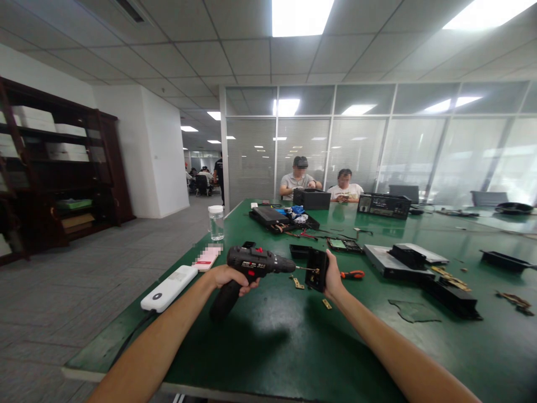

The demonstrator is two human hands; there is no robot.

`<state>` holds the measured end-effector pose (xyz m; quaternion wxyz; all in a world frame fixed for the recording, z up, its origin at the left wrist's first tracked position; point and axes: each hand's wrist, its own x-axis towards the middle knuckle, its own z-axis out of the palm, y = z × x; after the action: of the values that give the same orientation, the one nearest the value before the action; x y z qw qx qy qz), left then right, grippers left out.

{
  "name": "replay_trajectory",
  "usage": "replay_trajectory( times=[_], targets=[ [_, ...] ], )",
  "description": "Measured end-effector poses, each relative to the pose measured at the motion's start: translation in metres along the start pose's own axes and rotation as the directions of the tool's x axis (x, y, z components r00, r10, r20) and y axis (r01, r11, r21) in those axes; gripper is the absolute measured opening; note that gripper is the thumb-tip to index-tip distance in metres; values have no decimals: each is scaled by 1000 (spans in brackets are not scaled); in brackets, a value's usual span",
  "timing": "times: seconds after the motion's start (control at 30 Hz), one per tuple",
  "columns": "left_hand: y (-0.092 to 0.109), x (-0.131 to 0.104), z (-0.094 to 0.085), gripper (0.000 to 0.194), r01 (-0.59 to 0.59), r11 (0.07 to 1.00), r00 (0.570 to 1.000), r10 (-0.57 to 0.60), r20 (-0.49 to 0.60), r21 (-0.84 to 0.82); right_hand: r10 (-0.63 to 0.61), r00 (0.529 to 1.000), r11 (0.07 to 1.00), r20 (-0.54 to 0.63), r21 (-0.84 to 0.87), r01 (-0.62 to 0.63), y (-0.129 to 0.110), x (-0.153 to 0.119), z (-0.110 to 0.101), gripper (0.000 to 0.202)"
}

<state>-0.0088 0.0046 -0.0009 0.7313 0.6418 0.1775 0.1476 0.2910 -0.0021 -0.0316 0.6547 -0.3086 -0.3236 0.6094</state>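
"So: one cordless drill (251, 263), gripped in the left hand (230, 277); one black housing (316, 262), clasped in the right hand (333, 275). Hazard?"

"One bit (304, 270), between the hands: it could skid toward the right hand if the hand-held housing twists."

Ceiling lights (302, 17) shine over carpet (159, 240) and glass partitions (251, 168).

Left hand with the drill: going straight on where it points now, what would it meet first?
Likely the black part in the right hand; the drill bit seems to reach it, though actual contact is hard to judge.
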Motion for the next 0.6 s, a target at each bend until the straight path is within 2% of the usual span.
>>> replay_trajectory(
  times=[0.17,0.6],
  targets=[
    [0,0,0,34,0,1000,1000,0,9,-8,-5,1000,1000,27,-7,5,-2,-2,3,41],
    [-1,1,-1,37,-8,1000,1000,8,4,-20,15,1000,999,12,-43,-15,0,0,0,44]
  ],
)
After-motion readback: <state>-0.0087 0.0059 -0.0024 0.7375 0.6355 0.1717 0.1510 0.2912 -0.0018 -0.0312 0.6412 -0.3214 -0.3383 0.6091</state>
